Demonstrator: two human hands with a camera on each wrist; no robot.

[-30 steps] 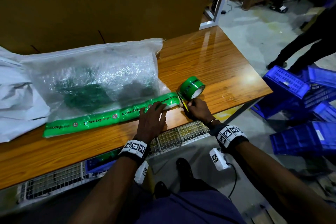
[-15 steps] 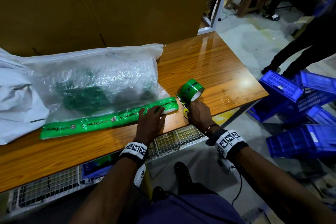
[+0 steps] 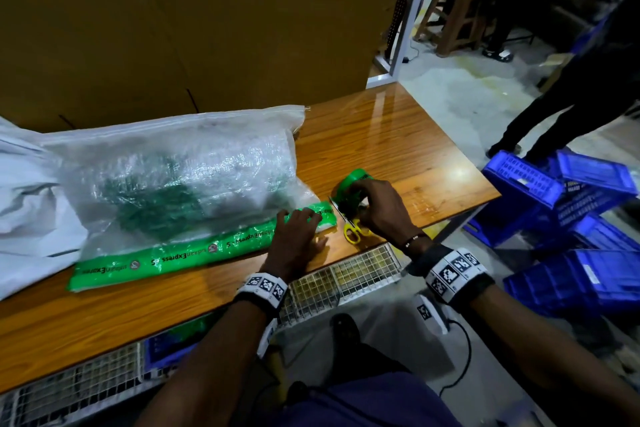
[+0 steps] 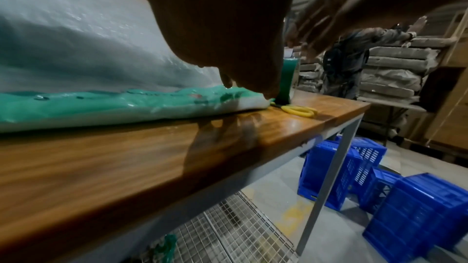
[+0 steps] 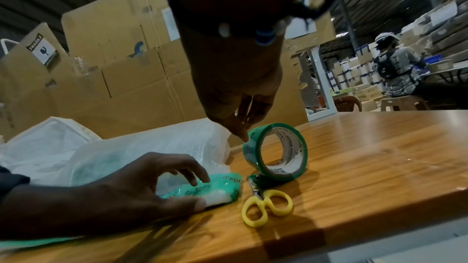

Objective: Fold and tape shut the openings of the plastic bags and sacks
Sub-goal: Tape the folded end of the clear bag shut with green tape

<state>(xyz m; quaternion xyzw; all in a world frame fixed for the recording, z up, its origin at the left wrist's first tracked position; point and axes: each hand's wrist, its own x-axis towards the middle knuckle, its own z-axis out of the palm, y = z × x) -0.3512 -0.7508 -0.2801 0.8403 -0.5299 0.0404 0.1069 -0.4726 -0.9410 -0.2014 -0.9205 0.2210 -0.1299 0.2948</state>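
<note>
Clear sack point(image 3: 180, 177) lies on the bench point(image 3: 398, 156), its near folded edge under green tape point(image 3: 194, 253). My left hand point(image 3: 294, 239), fingers spread, presses the strip's right end. My right hand point(image 3: 377, 208) touches the upright tape roll point(image 5: 276, 151) beside the scissors point(image 5: 266, 205); rub the end flat before lifting.

Both forearms are reaching in over the near edge of the worktop, each wrist wearing a marker-patterned band. Left hand point(image 3: 294, 236) is lying palm down, fingers point(image 5: 192, 171) spread and nearly straight, pressing flat near the front edge. Right hand point(image 3: 375, 208) is hanging just beside it toward the right corner, fingers point(image 5: 238, 129) pointing down, loosely bent, thumb tip touching.
</note>
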